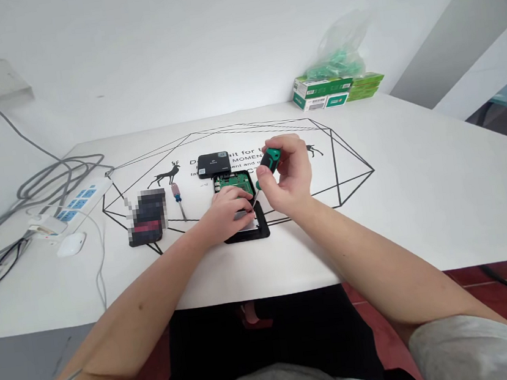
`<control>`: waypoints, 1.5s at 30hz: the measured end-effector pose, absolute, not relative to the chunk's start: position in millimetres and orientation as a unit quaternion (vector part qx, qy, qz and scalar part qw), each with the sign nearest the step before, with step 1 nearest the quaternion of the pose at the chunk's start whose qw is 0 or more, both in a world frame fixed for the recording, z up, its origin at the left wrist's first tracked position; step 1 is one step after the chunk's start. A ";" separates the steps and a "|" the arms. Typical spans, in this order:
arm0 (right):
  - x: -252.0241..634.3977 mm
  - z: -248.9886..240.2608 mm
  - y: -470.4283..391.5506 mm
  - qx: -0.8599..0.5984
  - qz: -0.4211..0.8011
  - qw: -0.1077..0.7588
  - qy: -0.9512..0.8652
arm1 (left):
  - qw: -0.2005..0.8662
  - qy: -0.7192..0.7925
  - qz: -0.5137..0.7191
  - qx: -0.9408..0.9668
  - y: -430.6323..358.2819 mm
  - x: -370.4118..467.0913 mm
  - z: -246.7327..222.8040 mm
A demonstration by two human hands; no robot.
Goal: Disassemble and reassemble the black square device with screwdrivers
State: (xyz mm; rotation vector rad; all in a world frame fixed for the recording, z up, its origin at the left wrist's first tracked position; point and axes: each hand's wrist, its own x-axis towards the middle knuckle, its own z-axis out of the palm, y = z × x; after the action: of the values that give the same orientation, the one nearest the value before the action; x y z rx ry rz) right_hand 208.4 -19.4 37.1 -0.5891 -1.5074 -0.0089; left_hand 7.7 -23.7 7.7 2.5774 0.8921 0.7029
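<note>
My right hand [292, 176] is closed around the handle of a green and black screwdriver [269, 161]. Its shaft slants down to the left, and the tip ends by the fingers of my left hand [228, 213]. Those fingers are bent together over an opened black device; what is between them is hidden. A green circuit board [244, 182] shows just beyond my left fingers. Below it lies a black frame-shaped part [264, 229] with a silvery piece inside, partly covered by my hand. A flat black box-shaped cover [213, 164] rests behind the board.
Left of my hands lie a second screwdriver [177, 198] and a pixelated dark object [147, 217]. Farther left are a power strip [80, 202], coiled grey cables [39, 179] and a small white case [71, 244]. Green and white boxes [322, 90] under a plastic bag [339, 56] stand back right.
</note>
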 end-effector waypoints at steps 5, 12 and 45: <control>208.7 36.7 -19.0 -0.266 -0.001 0.692 -0.671 | 0.161 0.308 0.253 0.903 -23.7 8.1 7.5; 208.7 37.6 -20.3 -0.271 0.006 0.677 -0.685 | 0.171 0.298 0.245 0.907 -22.7 8.6 7.5; 204.4 43.2 -21.8 -0.219 -0.025 0.590 -0.777 | 0.195 0.298 0.228 0.906 -18.4 10.4 4.8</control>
State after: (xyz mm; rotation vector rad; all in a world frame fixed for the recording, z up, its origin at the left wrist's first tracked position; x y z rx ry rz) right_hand 204.4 -21.8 43.2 -0.5100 -1.8083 -0.0581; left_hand 10.4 -18.4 4.8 2.5395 0.8350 0.6398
